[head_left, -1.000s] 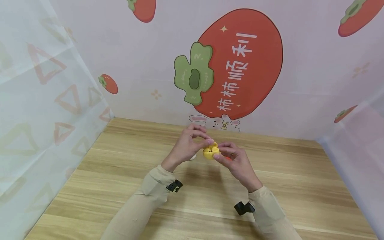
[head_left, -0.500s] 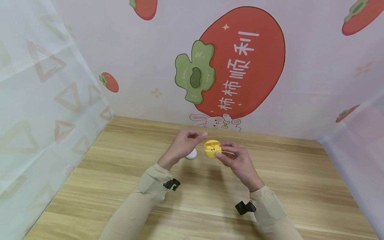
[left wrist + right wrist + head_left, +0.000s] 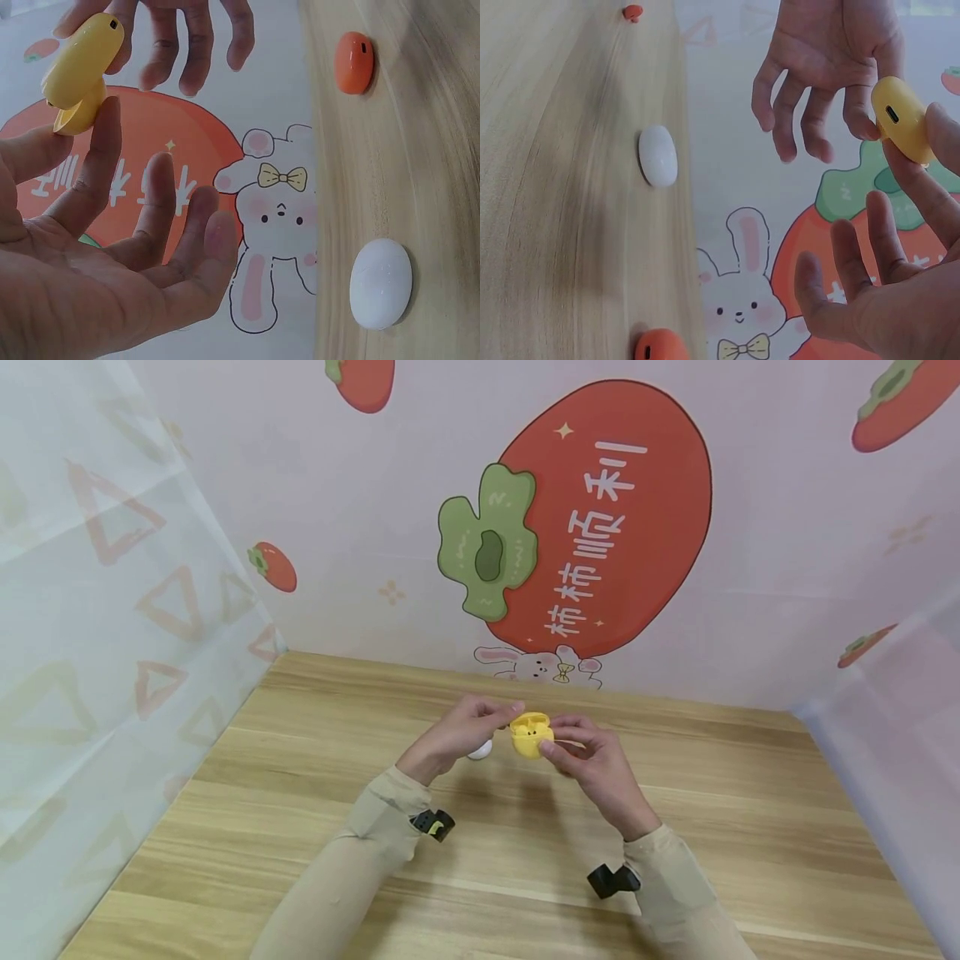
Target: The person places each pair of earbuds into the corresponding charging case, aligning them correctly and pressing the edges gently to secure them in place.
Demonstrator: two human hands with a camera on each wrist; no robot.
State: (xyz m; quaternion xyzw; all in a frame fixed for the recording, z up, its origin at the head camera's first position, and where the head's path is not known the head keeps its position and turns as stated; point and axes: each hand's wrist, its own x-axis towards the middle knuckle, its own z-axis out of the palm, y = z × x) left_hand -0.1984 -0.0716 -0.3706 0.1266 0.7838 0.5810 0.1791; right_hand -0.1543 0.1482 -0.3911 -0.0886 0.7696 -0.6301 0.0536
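Note:
A yellow earbud case (image 3: 529, 745) is held up over the table with its lid raised; yellow earbud shapes and two dark dots show inside. My right hand (image 3: 600, 768) grips the case body between thumb and fingers at its right side. My left hand (image 3: 465, 735) has thumb and index finger at the lid's left edge. In the left wrist view, those two fingertips pinch the lid (image 3: 81, 112), while the other fingers are spread and loosely bent. The right wrist view shows the case's charging port (image 3: 892, 114).
A white earbud case (image 3: 381, 283) lies on the wooden table (image 3: 480, 860) below my left hand. An orange case (image 3: 354, 63) lies to its right, hidden behind my right hand in the head view. A small red-orange piece (image 3: 633, 13) lies farther left. Printed cloth walls surround the table.
My left hand drew back leftward from the case, uncovering the raised lid, then came back right to the lid's edge. My right hand holds the case nearly still.

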